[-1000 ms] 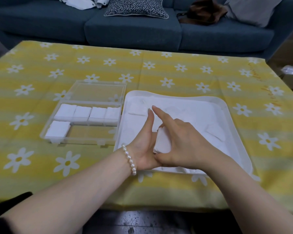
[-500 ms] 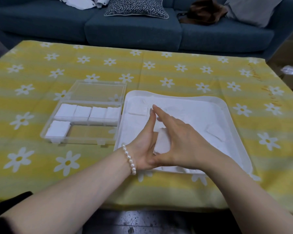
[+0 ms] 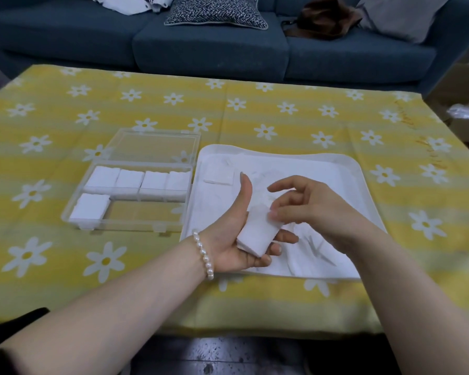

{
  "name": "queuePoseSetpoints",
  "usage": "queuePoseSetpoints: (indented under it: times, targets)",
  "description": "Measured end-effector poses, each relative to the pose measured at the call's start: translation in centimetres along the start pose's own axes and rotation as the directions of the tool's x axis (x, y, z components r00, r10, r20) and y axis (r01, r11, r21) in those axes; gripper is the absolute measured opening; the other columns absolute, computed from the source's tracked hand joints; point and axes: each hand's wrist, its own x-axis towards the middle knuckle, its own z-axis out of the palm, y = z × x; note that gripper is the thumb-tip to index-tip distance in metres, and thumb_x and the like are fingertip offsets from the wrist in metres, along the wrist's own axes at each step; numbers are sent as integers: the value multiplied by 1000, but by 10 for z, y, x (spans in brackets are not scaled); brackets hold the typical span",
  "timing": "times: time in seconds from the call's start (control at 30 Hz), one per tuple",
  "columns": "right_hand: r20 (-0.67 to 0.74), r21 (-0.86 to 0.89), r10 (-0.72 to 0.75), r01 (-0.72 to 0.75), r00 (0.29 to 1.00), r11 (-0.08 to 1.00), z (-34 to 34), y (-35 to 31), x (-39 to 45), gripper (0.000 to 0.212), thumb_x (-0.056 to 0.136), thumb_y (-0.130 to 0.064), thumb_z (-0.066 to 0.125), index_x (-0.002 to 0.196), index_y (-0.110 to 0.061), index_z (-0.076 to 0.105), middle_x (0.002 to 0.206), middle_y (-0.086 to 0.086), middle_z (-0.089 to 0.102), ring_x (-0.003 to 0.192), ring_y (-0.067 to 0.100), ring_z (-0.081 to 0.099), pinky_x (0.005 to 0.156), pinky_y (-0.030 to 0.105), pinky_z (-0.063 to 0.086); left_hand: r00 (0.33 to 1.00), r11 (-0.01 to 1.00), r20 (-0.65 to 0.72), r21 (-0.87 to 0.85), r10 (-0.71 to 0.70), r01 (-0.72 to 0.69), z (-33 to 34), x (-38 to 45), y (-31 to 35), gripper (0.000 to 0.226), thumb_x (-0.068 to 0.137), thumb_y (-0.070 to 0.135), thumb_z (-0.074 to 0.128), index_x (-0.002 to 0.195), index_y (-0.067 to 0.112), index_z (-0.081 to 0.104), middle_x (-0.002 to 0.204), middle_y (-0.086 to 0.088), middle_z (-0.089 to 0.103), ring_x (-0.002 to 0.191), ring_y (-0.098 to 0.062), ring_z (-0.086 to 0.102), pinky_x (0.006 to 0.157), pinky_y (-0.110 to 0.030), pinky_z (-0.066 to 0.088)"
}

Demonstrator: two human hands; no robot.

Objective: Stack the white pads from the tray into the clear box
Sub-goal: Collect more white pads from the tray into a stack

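Note:
My left hand (image 3: 234, 240) lies palm up over the near left part of the white tray (image 3: 363, 180), cradling a stack of white pads (image 3: 256, 232) on curled fingers, thumb raised. My right hand (image 3: 306, 207) touches the stack's upper right corner with its fingertips. More loose pads (image 3: 218, 175) lie flat in the tray, hard to tell apart from its white floor. The clear box (image 3: 125, 226) sits left of the tray, lid folded back. Its far row holds several pad stacks (image 3: 138, 181), and one stack (image 3: 88, 208) fills the near left compartment.
The box and tray rest on a table with a yellow daisy-print cloth (image 3: 282, 117). A blue sofa (image 3: 214, 47) with a patterned cushion stands behind the table. Dark floor shows beyond the near edge. The box's near right compartments (image 3: 146, 212) hold no pads.
My left hand has turned palm up and dropped toward me with the pad stack lying in it. My right hand has loosened from around the stack and now touches only its corner.

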Motion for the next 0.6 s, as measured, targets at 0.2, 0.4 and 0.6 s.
queuePoseSetpoints:
  times: [0.2, 0.4, 0.6]
  targets:
    - [59, -11, 19, -19, 998, 1000, -3, 3, 2, 38, 74, 2, 71, 105, -13, 57, 76, 1, 67, 63, 7, 61, 57, 15, 44, 983, 999, 181, 37, -8, 2, -2, -4, -2, 68, 34, 62, 86, 84, 18, 73, 77, -10, 66, 53, -14, 51, 47, -20, 43]
    - [99, 21, -29, 27, 995, 999, -7, 5, 5, 42, 68, 6, 72, 104, -10, 56, 65, 4, 63, 59, 18, 54, 65, 32, 41, 981, 998, 188, 57, -50, 40, -4, -8, 0, 63, 55, 20, 88, 108, 8, 57, 91, -17, 69, 65, -18, 64, 59, -27, 53]
    - [118, 143, -76, 59, 990, 988, -27, 15, 9, 50, 59, -6, 81, 104, -13, 60, 79, 8, 63, 69, 19, 56, 65, 31, 41, 990, 981, 110, 181, -85, 64, 3, -6, 2, 25, 78, 10, 58, 103, 5, 58, 75, -7, 67, 56, -12, 65, 50, -22, 54]
